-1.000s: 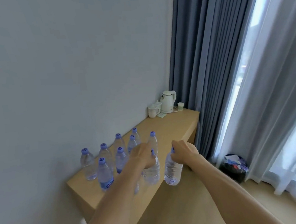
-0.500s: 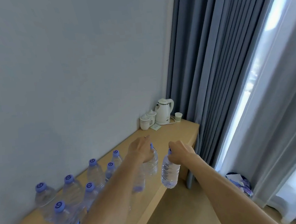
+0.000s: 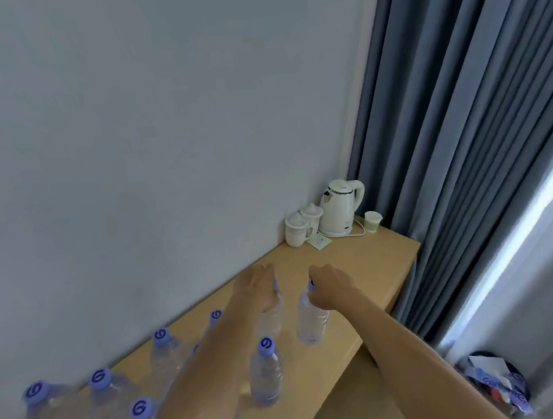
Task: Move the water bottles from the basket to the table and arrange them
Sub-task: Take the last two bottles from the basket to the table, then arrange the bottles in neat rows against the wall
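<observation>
Several clear water bottles with blue caps stand on the wooden table (image 3: 370, 284) along the wall, among them one at the front (image 3: 265, 372) and one further back (image 3: 164, 352). My left hand (image 3: 257, 287) grips the top of a bottle (image 3: 272, 318) from above. My right hand (image 3: 331, 286) holds the neck of another bottle (image 3: 309, 321) just to its right. Both bottles are upright over the table's middle; I cannot tell whether their bases touch it. The basket is out of view.
A white kettle (image 3: 341, 208), two lidded mugs (image 3: 299, 227), a paper cup (image 3: 372, 222) and a sachet sit at the table's far end. Grey curtains (image 3: 462, 123) hang to the right. A dark bin (image 3: 495, 387) with rubbish stands on the floor below.
Both hands have carried their bottles forward and over the table, past the standing group. The camera has moved closer and further right along the table.
</observation>
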{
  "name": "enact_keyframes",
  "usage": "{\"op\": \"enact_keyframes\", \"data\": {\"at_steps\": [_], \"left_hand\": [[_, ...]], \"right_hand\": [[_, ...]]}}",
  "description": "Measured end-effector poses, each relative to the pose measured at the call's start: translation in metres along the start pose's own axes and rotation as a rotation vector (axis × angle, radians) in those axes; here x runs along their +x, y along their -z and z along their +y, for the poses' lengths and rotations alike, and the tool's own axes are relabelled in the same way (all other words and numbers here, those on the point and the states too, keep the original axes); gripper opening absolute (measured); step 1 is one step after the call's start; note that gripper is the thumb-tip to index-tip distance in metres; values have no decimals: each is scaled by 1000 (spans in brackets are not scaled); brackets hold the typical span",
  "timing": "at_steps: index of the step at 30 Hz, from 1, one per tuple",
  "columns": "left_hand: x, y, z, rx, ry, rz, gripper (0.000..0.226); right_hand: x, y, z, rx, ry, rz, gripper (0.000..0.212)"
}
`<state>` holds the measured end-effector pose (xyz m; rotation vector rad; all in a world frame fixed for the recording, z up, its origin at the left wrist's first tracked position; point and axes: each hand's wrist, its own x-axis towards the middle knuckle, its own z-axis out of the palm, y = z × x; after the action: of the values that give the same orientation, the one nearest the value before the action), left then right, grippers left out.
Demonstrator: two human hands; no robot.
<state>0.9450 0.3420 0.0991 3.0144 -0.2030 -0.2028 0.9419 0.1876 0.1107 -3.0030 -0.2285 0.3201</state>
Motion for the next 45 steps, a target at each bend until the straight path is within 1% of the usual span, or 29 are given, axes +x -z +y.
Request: {"op": "enact_keyframes", "data": {"at_steps": [2, 5, 9, 15, 16, 18, 19, 22, 24, 25, 26, 28, 33, 37, 41, 45], "left_hand": [[12, -12, -6, 3, 52, -31, 37], [27, -27, -13, 6, 122, -54, 38], [38, -36, -18, -15, 187, -74, 34], [40, -48, -19, -81, 271, -105, 30], [40, -46, -18, -87, 286, -112, 30], [41, -42, -16, -90, 300, -133, 30], [41, -40, -15, -91, 303, -149, 31], [41, -38, -16, -128, 340, -188, 32], [41, -34, -17, -171, 373, -194, 34], [41, -32, -19, -194, 386, -187, 37], [41, -28, -21, -215, 403, -174, 40], [38, -19, -29, -224, 434, -124, 42], [7, -5, -75, -105, 542, -30, 43], [-36, 6, -120, -28, 672, 15, 42], [-88, 17, -169, -30, 790, 31, 43], [-138, 17, -215, -48, 901, -14, 44]], "right_hand": [[23, -11, -2, -11, 46, -43, 17], [52, -23, -5, -28, 109, -108, 30], [76, -34, -10, -82, 190, -194, 34], [97, -31, -14, -124, 249, -297, 33], [99, -29, -15, -133, 255, -330, 30], [104, -27, -16, -153, 275, -374, 16], [105, -27, -17, -160, 283, -378, 13], [109, -25, -18, -150, 280, -357, 28], [112, -21, -21, -149, 287, -321, 28], [114, -20, -23, -160, 298, -306, 25], [116, -19, -25, -169, 312, -290, 27], [121, -18, -34, -175, 334, -248, 38], [119, -15, -75, -100, 467, -138, 53], [105, -18, -128, -78, 605, -104, 57], [85, -28, -187, -25, 791, -141, 50], [58, -46, -249, -2, 946, -214, 45]]}}
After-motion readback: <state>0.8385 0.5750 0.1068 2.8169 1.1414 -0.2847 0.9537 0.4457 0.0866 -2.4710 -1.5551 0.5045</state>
